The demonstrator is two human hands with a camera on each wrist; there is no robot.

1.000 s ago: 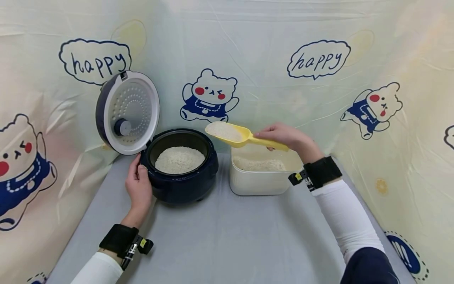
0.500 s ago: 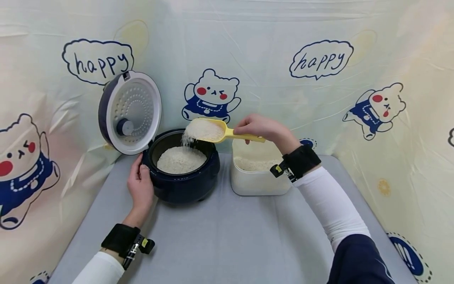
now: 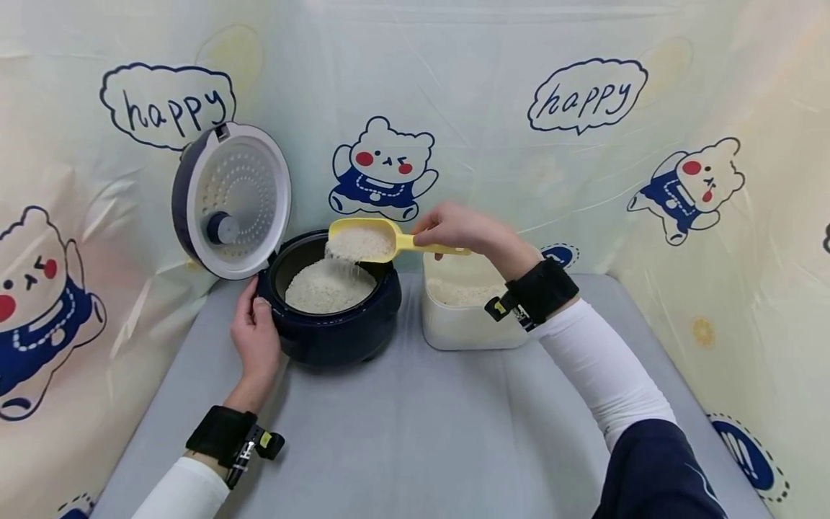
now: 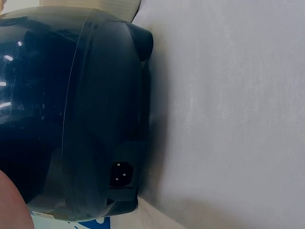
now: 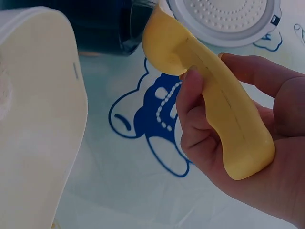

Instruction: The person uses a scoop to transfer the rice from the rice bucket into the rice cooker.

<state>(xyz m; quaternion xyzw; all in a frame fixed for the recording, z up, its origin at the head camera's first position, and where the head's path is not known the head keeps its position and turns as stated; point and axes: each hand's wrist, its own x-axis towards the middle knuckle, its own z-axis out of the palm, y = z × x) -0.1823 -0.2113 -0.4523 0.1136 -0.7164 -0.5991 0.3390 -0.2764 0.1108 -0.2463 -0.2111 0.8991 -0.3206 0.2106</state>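
Head view: my right hand (image 3: 463,232) grips the yellow scoop (image 3: 363,238), tipped and spilling rice into the rice cooker (image 3: 331,303); my left hand (image 3: 256,339) steadies its side, fingers relaxed. Right wrist view: fingers wrap the handle. Next, I judge, tilt further to empty it.

Staged tabletop cooking setup, cartoon-bear "happy" backdrop sheet (image 3: 454,108), grey table (image 3: 415,432), rice cooker (image 3: 331,317)

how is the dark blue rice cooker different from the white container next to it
The rice cooker is dark navy and round; the white container is pale cream and boxy. The rice cooker has a hinged lid standing open; no lid shows on the white container. The left hand rests against the rice cooker, while nothing touches the white container. Both stand on the grey table and hold white rice.
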